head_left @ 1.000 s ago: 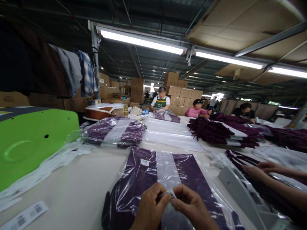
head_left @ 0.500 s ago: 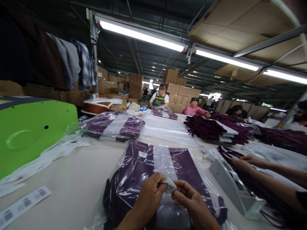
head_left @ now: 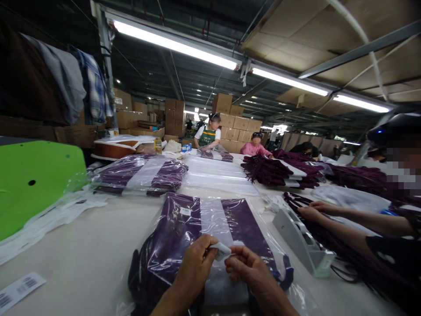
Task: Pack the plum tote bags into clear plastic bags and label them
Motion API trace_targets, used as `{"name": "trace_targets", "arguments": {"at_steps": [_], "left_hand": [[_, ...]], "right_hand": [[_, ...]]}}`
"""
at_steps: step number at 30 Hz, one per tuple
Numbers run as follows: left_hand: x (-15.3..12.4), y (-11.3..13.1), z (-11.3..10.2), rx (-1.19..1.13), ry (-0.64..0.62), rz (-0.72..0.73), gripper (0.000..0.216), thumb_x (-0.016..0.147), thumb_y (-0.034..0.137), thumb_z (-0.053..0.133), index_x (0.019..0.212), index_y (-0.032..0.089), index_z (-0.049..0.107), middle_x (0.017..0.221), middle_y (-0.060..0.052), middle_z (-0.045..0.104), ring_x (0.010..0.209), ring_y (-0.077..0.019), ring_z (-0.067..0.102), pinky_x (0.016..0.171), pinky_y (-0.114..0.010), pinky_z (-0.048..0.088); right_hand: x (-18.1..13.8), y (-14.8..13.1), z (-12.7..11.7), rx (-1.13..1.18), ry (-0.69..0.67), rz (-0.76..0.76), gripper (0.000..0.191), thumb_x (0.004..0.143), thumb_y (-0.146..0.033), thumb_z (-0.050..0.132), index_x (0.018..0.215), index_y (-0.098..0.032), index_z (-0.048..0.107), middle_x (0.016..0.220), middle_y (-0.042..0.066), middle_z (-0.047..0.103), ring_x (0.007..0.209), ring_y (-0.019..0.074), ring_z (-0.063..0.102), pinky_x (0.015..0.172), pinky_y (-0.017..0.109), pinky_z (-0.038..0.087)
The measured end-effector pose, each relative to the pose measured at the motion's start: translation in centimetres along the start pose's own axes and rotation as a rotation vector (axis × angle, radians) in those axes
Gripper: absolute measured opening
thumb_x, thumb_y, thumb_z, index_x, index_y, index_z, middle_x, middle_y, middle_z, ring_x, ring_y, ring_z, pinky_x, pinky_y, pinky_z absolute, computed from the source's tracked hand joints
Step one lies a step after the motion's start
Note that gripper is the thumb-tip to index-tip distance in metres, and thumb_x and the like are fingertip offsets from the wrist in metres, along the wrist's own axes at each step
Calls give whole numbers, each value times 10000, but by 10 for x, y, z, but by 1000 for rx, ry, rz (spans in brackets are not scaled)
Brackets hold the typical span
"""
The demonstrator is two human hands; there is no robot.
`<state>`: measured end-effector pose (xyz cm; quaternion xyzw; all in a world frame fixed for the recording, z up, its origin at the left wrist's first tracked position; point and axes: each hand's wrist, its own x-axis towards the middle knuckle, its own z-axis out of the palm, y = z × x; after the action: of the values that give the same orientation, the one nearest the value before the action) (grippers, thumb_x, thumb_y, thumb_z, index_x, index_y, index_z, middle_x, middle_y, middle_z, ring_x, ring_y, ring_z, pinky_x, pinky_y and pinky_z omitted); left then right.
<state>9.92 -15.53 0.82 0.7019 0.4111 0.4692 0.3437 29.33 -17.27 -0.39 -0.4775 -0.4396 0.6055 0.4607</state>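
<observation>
My left hand (head_left: 196, 260) pinches a small white label (head_left: 221, 251) between thumb and index finger. From the other side, the closed fingertips of my right hand (head_left: 246, 268) grip the label's right edge. Both hands are above a folded purple garment in a clear plastic bag (head_left: 184, 232), which lies flat on the table. A pale strip (head_left: 215, 217) runs down the middle of the bagged garment. A barcode sticker (head_left: 185, 211) is on the bag's upper left part.
Left are a green machine (head_left: 39, 180), white strips (head_left: 66, 213) and a barcode sheet (head_left: 21, 289). Bagged garments (head_left: 141, 173) and clear bags (head_left: 220, 173) lie behind. A grey dispenser (head_left: 301, 241) stands right, beside a co-worker's hands (head_left: 315, 210) on purple garments. More people work beyond.
The view has turned slightly right, so things sit further left and more of the co-worker shows. The label has tilted between my fingers; both hands stay over the bag.
</observation>
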Motion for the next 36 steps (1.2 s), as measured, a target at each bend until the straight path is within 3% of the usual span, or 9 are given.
{"name": "trace_targets", "arguments": {"at_steps": [7,17,23,29,36], "left_hand": [[1,3,-1,3,-19,9,149,932,239,503,943,222,650,899,-17,682,829,-171,615,765,-275,437],[-1,-1,-2,-24,-5,-18,182,921,235,538,1045,241,671,968,-14,704,856,-173,634,754,-272,459],[2,-4,-1,-55,-10,-71,270,900,223,526,1129,233,669,977,-29,704,798,-167,627,726,-276,468],[1,-5,0,-136,-71,-122,392,861,207,542,1242,222,632,902,-21,686,675,-140,584,642,-263,472],[-2,1,4,-135,-142,-81,525,798,119,541,1297,266,614,1098,-42,686,761,-143,605,706,-279,503]], "right_hand": [[-4,-2,10,88,26,-32,503,631,-483,897,970,-161,709,865,63,729,775,167,670,690,252,507],[2,-3,5,-11,32,-36,455,666,-503,876,947,-175,734,871,28,684,769,135,622,673,227,489],[-4,-11,12,100,35,-8,503,663,-480,884,1014,-168,704,770,33,694,749,152,643,688,243,500],[-6,-12,9,220,15,-18,495,668,-442,893,1030,-170,694,928,73,726,809,172,676,738,272,522],[-6,-17,10,321,21,-79,452,679,-418,891,1024,-187,713,1009,70,725,858,190,672,775,308,532]]}}
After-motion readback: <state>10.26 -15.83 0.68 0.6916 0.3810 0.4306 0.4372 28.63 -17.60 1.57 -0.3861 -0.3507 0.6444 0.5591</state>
